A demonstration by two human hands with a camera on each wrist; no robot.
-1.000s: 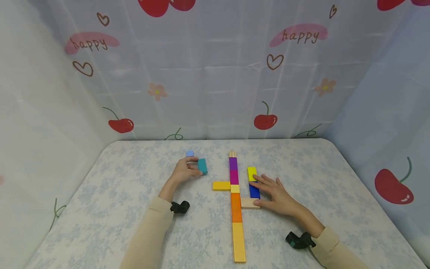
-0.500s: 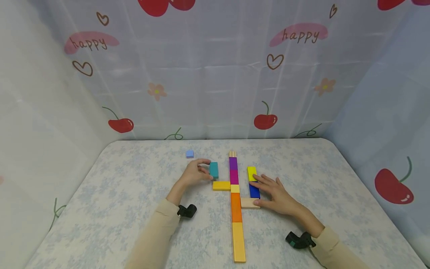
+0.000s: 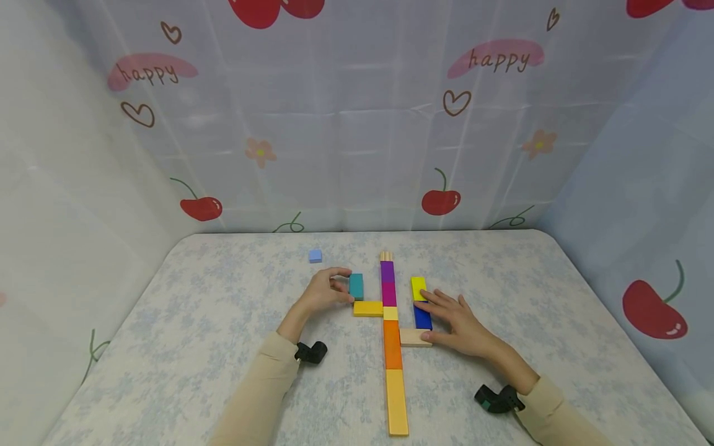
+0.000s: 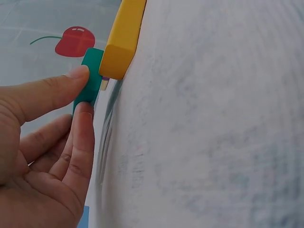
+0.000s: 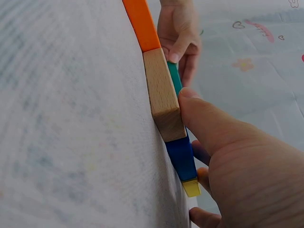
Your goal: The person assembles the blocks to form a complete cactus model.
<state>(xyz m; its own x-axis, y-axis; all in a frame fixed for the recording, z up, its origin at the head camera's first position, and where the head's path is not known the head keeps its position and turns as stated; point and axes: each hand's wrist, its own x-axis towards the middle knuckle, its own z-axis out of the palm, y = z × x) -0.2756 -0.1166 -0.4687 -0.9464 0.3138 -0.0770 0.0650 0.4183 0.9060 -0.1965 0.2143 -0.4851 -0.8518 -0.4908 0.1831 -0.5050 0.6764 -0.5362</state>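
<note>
My left hand (image 3: 325,291) pinches a teal block (image 3: 356,287) between thumb and fingers. The block's near end is right at the far edge of a yellow-orange block (image 3: 368,308), close to its left end. With fingers spread and fairly straight, my right hand (image 3: 463,323) rests over the other side. Its thumb touches a bare wood block (image 5: 164,85), and its fingertips lie on a dark blue block (image 3: 422,316) and a bright yellow block (image 3: 418,288). Between the hands runs a line of purple (image 3: 387,271), magenta (image 3: 388,294), pale yellow (image 3: 390,313), orange (image 3: 393,344) and tan (image 3: 396,402) blocks.
A small light blue block (image 3: 315,256) lies apart at the far left of the patterned table (image 3: 195,347). Several thin pale sticks (image 3: 386,255) sit at the line's far end. Behind the table hangs a printed curtain (image 3: 346,161).
My left hand has carried the teal block right and toward me, from near the light blue block to the yellow-orange block, straightening it. My right hand has stayed in place.
</note>
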